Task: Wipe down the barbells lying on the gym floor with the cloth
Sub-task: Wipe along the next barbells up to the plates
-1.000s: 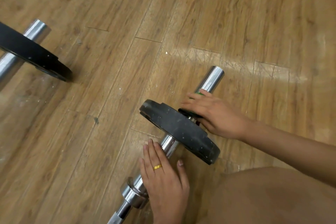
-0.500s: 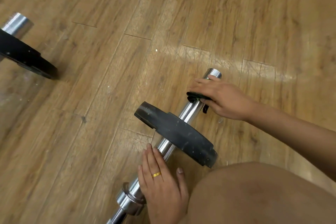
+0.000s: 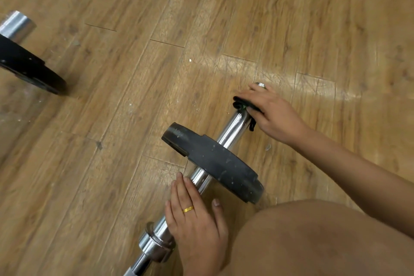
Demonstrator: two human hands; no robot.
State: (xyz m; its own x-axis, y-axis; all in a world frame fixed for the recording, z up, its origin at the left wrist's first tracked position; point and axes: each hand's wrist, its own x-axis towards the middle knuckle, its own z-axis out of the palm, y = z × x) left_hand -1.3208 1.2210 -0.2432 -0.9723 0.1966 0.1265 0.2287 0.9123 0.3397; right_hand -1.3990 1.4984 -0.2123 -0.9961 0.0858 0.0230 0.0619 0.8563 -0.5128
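Note:
A chrome barbell (image 3: 234,129) lies on the wooden floor with one black plate (image 3: 215,161) on its sleeve. My right hand (image 3: 272,114) grips a dark cloth (image 3: 243,105) wrapped over the far end of the sleeve, close to the tip. Flat on the bar between the plate and the chrome collar (image 3: 156,244) rests my left hand (image 3: 196,219), fingers straight, a gold ring on one finger. Most of the cloth is hidden under my right hand.
A second barbell's chrome sleeve end (image 3: 16,26) and black plate (image 3: 29,67) lie at the left edge. My bare knee (image 3: 324,240) fills the lower right. Scuffed wooden floor (image 3: 201,18) stretches beyond both bars.
My right hand slid the cloth along the sleeve from beside the plate out to the bar's tip. My left hand stayed on the bar.

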